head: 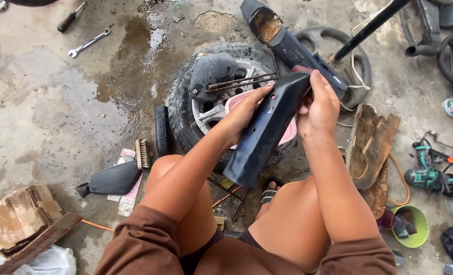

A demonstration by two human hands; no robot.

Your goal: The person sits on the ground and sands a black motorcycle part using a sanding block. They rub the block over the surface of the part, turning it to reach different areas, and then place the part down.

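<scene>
Dark blue plastic panel (264,132), long and tilted, sits center frame above the knees, held by both hands. Left hand (244,113) grips its upper left edge, fingers curled around it. Right hand (318,104) wraps the top end, fingers closed on it. Behind it: small wheel with tire (186,109) on wet concrete. Wrench (88,43) upper left; green power tool (430,175) right edge.

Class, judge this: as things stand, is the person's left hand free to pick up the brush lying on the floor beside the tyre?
Probably not. The left hand is wrapped around the dark blue panel, sharing its hold with the right hand. The brush lies unobstructed beside the left knee, so letting go would free the way.
</scene>
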